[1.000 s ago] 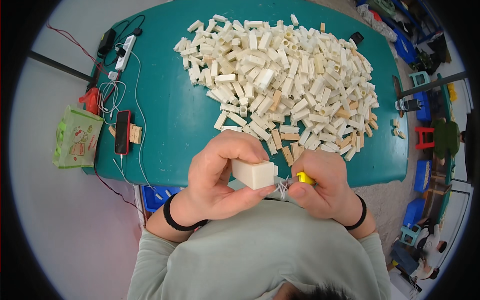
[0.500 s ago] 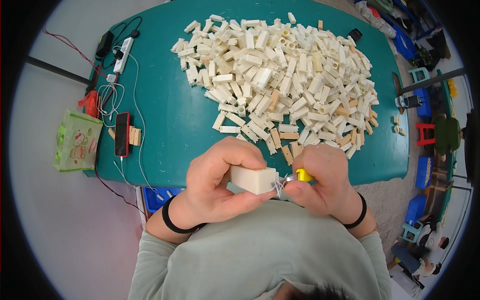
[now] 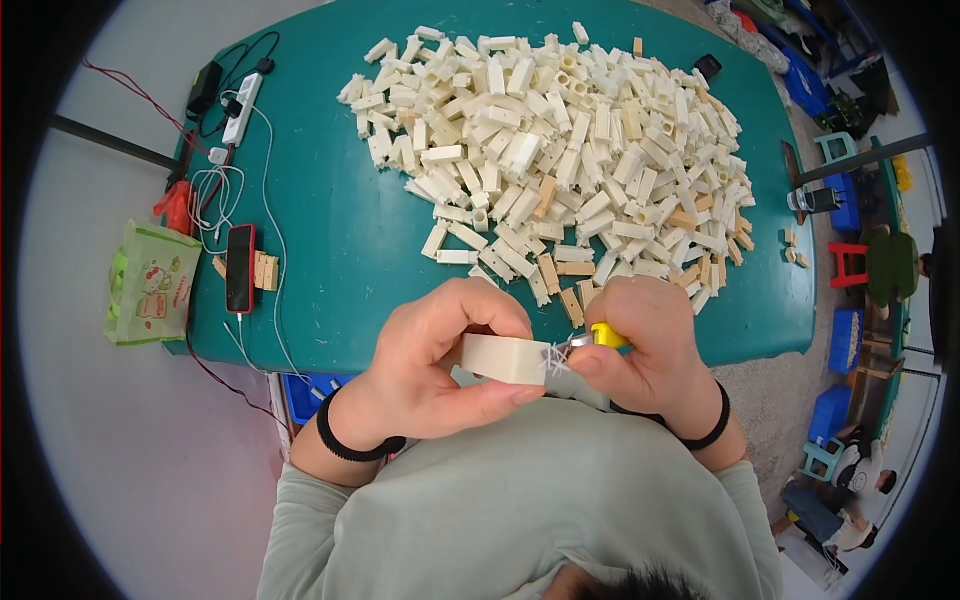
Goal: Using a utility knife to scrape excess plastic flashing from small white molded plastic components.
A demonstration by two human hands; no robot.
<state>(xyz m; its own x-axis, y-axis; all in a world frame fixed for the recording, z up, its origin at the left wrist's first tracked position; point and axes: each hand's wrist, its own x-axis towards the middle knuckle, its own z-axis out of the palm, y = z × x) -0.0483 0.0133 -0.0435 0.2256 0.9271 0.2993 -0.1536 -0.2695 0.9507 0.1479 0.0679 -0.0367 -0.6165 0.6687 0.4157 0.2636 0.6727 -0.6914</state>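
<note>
Just below mid-frame, the left hand has a cream, smooth rectangular block pinched between thumb and curled fingers, long axis running pretty much side to side, right end sticking out toward the other hand. Right off that end there's a little tangle of thin white strands, then a yellow-handled tool with a silvery metal tip, gripped in the right hand, thumb against curled fingers. Left hand's obviously nearer the block, and I honestly can't tell if the metal's touching it.
</note>
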